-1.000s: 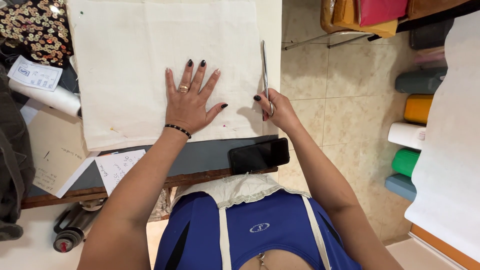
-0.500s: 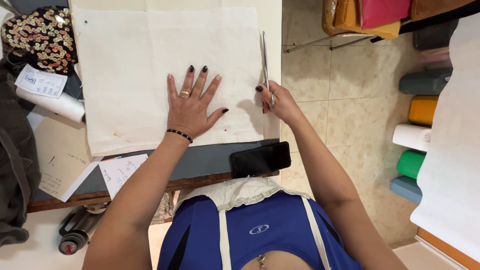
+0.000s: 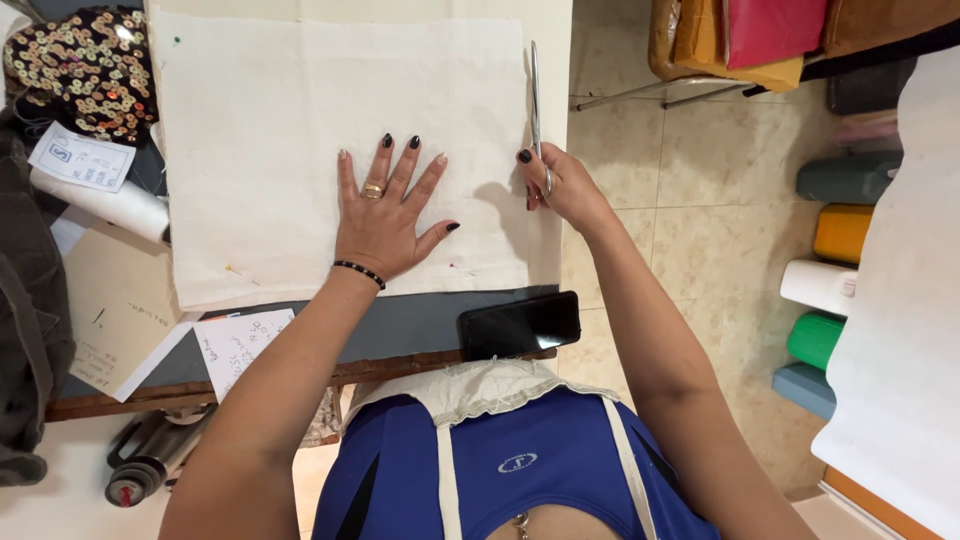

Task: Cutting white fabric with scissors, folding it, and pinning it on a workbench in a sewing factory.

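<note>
**Scissors working up the right edge of the cloth**

Compared with a second ago, both hands are sitting a little farther up the cream rectangular sheet of woven cloth (image 3: 300, 150), and the long steel scissors (image 3: 536, 100) are reaching nearer its far edge. The cloth is lying flat on the dark-topped work table (image 3: 400, 325), covering most of it.

The left hand (image 3: 385, 215) is lying open on the cloth, palm down and fingers spread, gripping nothing and simply pressing the fabric still. The right hand (image 3: 560, 185) is closing around the scissor handles, with the blades pointing away from the person along the cloth's right edge, just beside the table's side; whether the blades are parted or together is too fine to tell.

Judging by this, the step in hand is a straight cut or trim up that right edge, and it looks mostly run. The next move calls for keeping the blades parallel to the edge while the flat hand is sliding forward to hold the fabric taut close to the cut.

A black smartphone (image 3: 520, 325) is lying at the near table corner, handwritten paper notes (image 3: 235, 340) to its left, and a dark sequinned fabric (image 3: 85, 70) at the far left.
</note>
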